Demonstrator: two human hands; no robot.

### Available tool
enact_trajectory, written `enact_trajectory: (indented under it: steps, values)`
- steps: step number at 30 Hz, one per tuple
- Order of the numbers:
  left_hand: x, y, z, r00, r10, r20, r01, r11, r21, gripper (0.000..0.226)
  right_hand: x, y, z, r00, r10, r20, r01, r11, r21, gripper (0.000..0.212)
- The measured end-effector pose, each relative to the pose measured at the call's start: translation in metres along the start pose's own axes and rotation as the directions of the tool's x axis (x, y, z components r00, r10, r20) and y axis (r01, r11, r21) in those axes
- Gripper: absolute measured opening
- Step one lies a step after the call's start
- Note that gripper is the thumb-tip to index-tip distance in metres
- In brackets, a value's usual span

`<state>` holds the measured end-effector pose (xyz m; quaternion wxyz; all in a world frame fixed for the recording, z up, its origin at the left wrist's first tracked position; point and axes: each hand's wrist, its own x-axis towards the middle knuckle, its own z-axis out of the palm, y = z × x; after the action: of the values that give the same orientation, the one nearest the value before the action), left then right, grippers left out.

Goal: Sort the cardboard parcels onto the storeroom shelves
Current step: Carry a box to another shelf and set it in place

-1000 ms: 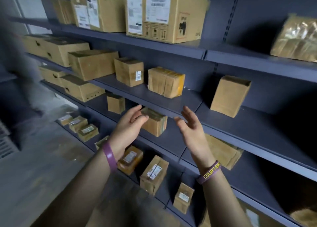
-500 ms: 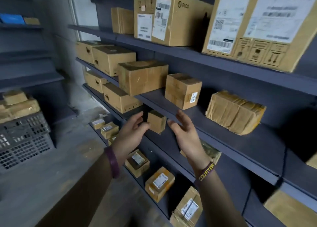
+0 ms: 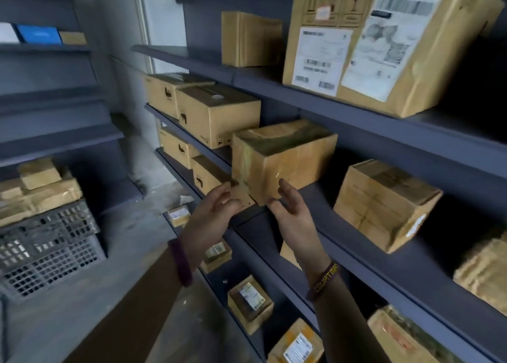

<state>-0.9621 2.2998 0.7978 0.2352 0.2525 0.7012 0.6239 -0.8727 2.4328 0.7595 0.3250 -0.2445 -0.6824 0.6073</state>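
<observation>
My left hand (image 3: 216,211) covers the near bottom corner of the taped parcel (image 3: 282,159) at the shelf's (image 3: 356,242) front edge, so I cannot tell whether my fingers touch it. The labels on the big carton (image 3: 384,47) above are too blurred to read, and its top is cut off by the frame. A wrapped parcel (image 3: 485,275) runs off the right edge. Both my forearms leave the bottom edge.

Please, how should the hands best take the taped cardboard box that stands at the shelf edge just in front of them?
Probably from the front, one palm on each side face of the taped box: left hand on its left face, right hand on its right. Its near corner overhangs the shelf edge, so both sides are reachable.
</observation>
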Motion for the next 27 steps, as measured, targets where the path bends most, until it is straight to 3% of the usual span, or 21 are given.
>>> enact_trajectory:
  steps: [7,20,27]
  values:
    - [0.104,-0.015,-0.085,1.0,0.009,-0.001,-0.009,1.0,-0.017,0.046,0.085,0.008,0.099,0.999,0.012,0.048,-0.012,1.0,-0.01,0.059]
    - [0.312,-0.033,-0.278,0.995,0.054,0.086,-0.051,0.998,-0.042,0.033,0.233,0.001,0.312,1.0,0.003,-0.029,-0.004,0.999,-0.048,0.059]
    - [0.419,-0.046,-0.344,0.994,0.028,0.105,-0.025,0.999,-0.03,0.04,0.32,0.006,0.386,0.999,0.021,-0.027,-0.023,0.999,-0.047,0.059]
